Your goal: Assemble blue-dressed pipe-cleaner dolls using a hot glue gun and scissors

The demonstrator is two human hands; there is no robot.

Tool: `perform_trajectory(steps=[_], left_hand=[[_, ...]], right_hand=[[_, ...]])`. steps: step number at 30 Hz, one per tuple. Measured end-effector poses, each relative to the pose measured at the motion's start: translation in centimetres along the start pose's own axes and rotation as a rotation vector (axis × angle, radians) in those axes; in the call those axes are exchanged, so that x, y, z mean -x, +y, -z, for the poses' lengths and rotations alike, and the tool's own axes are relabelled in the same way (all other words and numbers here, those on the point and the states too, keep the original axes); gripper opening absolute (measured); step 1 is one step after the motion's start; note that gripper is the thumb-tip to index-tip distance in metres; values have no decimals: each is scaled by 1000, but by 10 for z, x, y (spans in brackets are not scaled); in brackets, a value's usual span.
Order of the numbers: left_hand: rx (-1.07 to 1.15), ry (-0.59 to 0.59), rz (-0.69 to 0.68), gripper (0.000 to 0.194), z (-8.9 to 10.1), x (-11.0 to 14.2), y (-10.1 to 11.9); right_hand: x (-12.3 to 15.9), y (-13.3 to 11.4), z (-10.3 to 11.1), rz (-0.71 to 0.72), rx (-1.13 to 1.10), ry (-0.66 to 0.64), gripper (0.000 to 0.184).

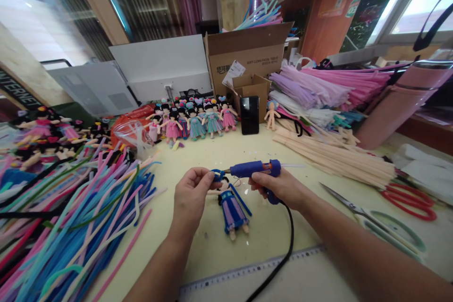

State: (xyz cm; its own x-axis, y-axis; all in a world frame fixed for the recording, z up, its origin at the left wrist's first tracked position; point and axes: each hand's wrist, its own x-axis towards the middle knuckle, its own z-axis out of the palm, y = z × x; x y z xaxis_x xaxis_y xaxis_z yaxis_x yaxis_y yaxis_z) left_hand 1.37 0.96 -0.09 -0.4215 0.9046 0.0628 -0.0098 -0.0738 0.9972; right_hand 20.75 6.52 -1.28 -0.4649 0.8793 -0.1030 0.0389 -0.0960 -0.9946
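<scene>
My right hand [271, 181] is wrapped round the handle of a blue hot glue gun [247, 169], its nozzle pointing left. Pinched between the thumb and fingers of my left hand [194, 192] is a blue pipe cleaner piece [217, 175], bent into a loop. The nozzle tip meets or nearly meets this piece; I cannot tell which. Below both hands a pipe cleaner doll [231, 207] in a blue and lilac striped dress lies on the table, its head partly hidden. A straight blue pipe cleaner [241, 199] rests across its dress.
Loose pipe cleaners [81, 217] cover the left side. Finished dolls [198, 118] stand at the back beside a black phone [249, 114]. Scissors [371, 219] and beige pipe cleaners [336, 155] lie right. A ruler [247, 271] runs along the front, crossed by the gun's black cord [288, 245].
</scene>
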Motion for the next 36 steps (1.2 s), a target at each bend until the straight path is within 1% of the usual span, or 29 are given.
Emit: perform_trajectory(steps=[7,15,23,36], left_hand=[[-10,-2,-14,14,-1,2,2],[-4,-12,-10,14,-2,2,1],[8,-8,-1,15,-3,3,2],[32,-18,15,14,-3,3,3]], right_hand=[[-1,0,0,40,13,-1,34],[-2,3,0,54,12,17,33],[-3,6,1,47,27,28,40],[-2,4,0,29,34,52,39]])
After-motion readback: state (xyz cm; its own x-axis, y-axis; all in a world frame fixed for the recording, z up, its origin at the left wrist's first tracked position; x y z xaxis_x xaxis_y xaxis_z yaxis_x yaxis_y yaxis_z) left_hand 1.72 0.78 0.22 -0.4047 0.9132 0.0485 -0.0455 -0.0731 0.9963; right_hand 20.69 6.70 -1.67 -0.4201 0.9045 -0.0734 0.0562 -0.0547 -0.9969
